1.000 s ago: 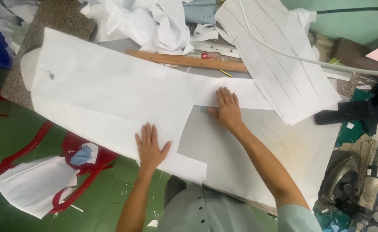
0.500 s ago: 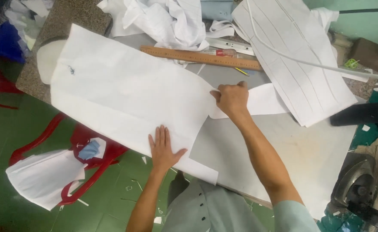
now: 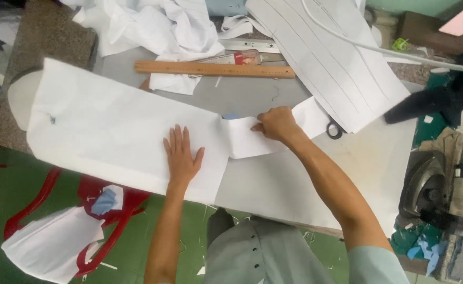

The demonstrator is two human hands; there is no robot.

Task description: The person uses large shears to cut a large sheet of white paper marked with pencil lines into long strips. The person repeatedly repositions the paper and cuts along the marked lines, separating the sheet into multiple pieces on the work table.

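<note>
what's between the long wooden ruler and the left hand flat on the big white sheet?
Head view: below the wooden ruler lies a crumpled white fabric scrap, then bare grey tabletop, then the large white sheet up to the left hand.

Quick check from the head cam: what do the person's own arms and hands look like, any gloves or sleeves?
Both hands are bare: no gloves, rings or watch visible on the left hand or right hand. The forearms are uncovered. A pale grey-green short sleeve shows at the right upper arm.
</note>
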